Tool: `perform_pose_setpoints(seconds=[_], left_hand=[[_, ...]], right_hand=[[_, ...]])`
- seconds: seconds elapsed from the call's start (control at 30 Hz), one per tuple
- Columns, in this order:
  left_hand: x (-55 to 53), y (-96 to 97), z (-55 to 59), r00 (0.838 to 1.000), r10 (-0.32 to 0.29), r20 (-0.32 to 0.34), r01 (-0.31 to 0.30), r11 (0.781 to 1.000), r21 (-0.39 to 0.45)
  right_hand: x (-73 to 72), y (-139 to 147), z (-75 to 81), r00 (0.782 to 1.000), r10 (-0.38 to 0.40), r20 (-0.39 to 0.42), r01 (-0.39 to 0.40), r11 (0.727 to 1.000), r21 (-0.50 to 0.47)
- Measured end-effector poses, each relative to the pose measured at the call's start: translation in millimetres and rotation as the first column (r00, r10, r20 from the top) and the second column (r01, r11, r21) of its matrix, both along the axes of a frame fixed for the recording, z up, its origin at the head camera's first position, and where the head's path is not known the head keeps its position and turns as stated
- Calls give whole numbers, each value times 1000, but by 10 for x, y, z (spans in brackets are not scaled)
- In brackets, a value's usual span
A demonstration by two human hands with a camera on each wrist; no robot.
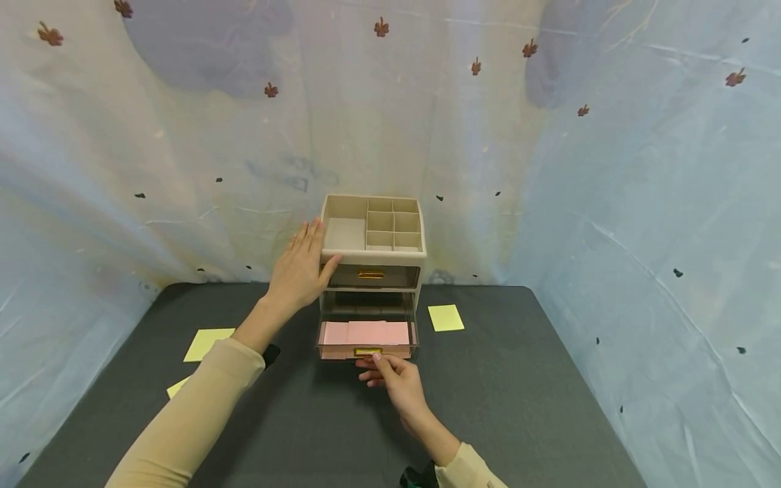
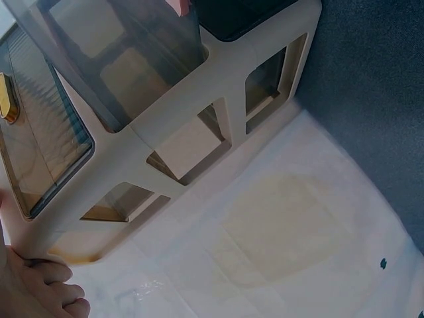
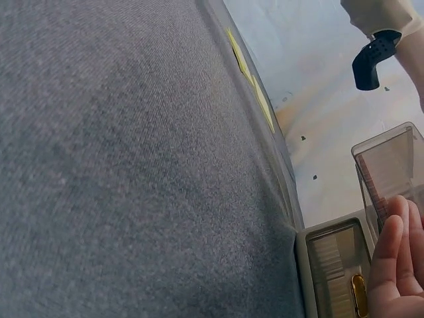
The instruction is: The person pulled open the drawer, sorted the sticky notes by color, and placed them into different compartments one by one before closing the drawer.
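A cream desktop drawer organizer [image 1: 373, 258] stands at the back of the table, its top divided into compartments. Its clear middle drawer [image 1: 329, 313] is pulled out toward me, with pink paper notes [image 1: 368, 332] inside. At that drawer's front, my right hand [image 1: 399, 386] pinches the gold handle [image 1: 366, 352] between thumb and fingers. Straight fingers of my left hand [image 1: 299, 271] rest against the organizer's upper left side, the thumb at its front edge. The left wrist view shows curled-looking fingertips [image 2: 59, 291] by the top corner. A lower drawer [image 3: 331, 265] stays closed in the right wrist view.
One yellow sticky note [image 1: 446, 318] lies right of the organizer. Two more, a yellow note [image 1: 206, 343] and a partly hidden note [image 1: 177, 387], lie left, near my left forearm. A patterned curtain [image 1: 390, 135] hangs behind the dark table [image 1: 512, 407].
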State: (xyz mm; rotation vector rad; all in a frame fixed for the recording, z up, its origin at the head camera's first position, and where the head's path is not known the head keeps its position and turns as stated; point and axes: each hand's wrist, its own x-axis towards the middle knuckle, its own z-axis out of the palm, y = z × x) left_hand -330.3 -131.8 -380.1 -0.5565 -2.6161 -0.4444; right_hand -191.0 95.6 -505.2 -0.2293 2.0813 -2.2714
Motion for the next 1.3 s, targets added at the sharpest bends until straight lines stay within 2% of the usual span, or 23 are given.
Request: perform_pose_setpoints(seconds=[1.3], left_hand=[[-27, -3, -10, 1000, 9, 6, -9, 1000, -6]], right_hand=[[-112, -50, 58, 999, -47, 21, 48, 999, -10]])
